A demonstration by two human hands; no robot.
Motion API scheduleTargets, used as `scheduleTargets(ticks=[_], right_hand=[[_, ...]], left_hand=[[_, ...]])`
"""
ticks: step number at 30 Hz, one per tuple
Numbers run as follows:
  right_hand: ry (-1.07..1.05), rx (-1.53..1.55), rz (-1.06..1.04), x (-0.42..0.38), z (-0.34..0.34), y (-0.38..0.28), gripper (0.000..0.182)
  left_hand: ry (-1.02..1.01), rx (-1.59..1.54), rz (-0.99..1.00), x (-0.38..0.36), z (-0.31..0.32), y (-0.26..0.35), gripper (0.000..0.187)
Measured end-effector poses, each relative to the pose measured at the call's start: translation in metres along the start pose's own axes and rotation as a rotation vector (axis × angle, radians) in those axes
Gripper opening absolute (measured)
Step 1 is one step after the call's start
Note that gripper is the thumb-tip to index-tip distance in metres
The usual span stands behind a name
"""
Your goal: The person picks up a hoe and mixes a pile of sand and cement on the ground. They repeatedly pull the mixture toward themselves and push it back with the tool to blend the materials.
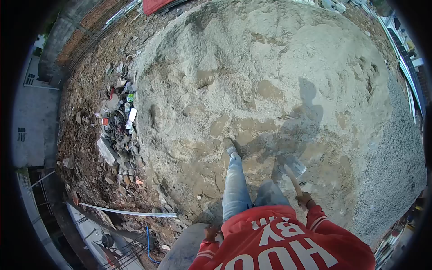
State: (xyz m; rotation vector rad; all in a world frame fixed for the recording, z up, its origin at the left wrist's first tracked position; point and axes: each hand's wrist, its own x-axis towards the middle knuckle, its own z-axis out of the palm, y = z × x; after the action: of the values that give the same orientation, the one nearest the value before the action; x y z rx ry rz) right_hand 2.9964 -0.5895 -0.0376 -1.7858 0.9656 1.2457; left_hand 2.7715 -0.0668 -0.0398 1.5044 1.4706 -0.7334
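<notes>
My right hand (304,199) is closed around the wooden handle (293,180) of a shovel, below and right of my legs. The shovel's metal blade (296,166) rests on the sandy ground, pointing away from me. At the lower left, my left hand (212,232) is close to the rim of a pale, dusty sack or container (183,249); its fingers are partly hidden by my sleeve, and what it holds, if anything, cannot be made out. My shoe (230,146) stands on the sand pile (202,99).
Rubble and litter (119,130) lie left of the sand. Grey gravel (391,157) borders it at right. A white strip (130,210), a blue hose (149,245) and metal bars lie at the lower left. A red cover (159,5) shows at the top.
</notes>
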Motion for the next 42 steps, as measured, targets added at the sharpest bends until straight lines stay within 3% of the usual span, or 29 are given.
scheduleTargets(ticks=[1,2,3,4,6,9,13,17,20,25,31,33,34,35,37,38,40,42], right_hand=[[0.033,-0.004,-0.008,0.003,0.009,-0.015,0.023],[0.072,-0.008,-0.028,0.012,0.014,-0.038,0.024],[0.065,0.005,0.009,0.013,0.019,-0.058,0.024],[0.077,0.007,0.026,0.017,0.018,-0.080,0.025],[0.072,0.045,0.057,0.023,0.020,-0.114,0.030],[0.053,-0.025,0.055,0.056,0.025,-0.134,0.033],[0.035,-0.138,0.089,0.099,0.041,-0.146,0.039],[-0.039,-0.354,0.131,0.158,0.056,-0.158,0.049],[-0.075,-0.394,0.162,0.177,0.056,-0.167,0.048],[-0.116,-0.085,0.304,0.186,0.036,-0.152,0.045],[-0.263,-0.326,0.394,0.200,-0.002,-0.197,0.043],[-0.257,-0.342,0.379,0.198,0.004,-0.163,0.046],[-0.249,-0.358,0.367,0.195,0.011,-0.134,0.049],[-0.239,-0.395,0.343,0.185,0.024,-0.087,0.052],[-0.188,-0.537,0.260,0.173,0.064,0.030,0.059],[-0.205,-0.452,0.305,0.176,0.043,-0.008,0.058],[-0.220,-0.407,0.337,0.184,0.028,-0.052,0.057],[-0.236,-0.387,0.349,0.189,0.015,-0.082,0.055]], left_hand=[[-0.107,-0.086,0.215,0.037,-0.020,0.040,0.024],[0.000,-0.046,0.201,0.085,-0.027,0.087,0.030],[0.009,-0.202,0.275,0.084,-0.029,0.162,0.034],[-0.028,-0.172,0.397,0.089,-0.033,0.228,0.035],[-0.115,-0.158,0.413,0.101,-0.026,0.345,0.034],[-0.222,-0.017,0.473,0.121,0.017,0.486,0.033],[-0.316,0.148,0.617,0.187,0.115,0.603,0.029],[-0.254,0.361,0.695,0.284,0.233,0.664,0.026],[-0.306,0.367,0.590,0.339,0.330,0.702,0.028],[-0.234,0.390,0.507,0.454,0.473,0.725,0.030],[-0.133,0.409,0.243,0.539,0.559,0.721,0.028],[-0.232,0.053,0.892,0.630,0.584,0.671,0.030],[-0.045,-0.088,0.177,0.562,0.590,0.719,0.035],[-0.034,-0.090,0.171,0.542,0.588,0.731,0.035],[0.036,-0.272,0.038,0.523,0.591,0.748,0.071],[0.036,-0.278,0.034,0.516,0.592,0.757,0.071],[-0.003,-0.086,0.078,0.507,0.588,0.771,0.044],[0.073,-0.019,0.137,0.553,0.594,0.747,0.047]])
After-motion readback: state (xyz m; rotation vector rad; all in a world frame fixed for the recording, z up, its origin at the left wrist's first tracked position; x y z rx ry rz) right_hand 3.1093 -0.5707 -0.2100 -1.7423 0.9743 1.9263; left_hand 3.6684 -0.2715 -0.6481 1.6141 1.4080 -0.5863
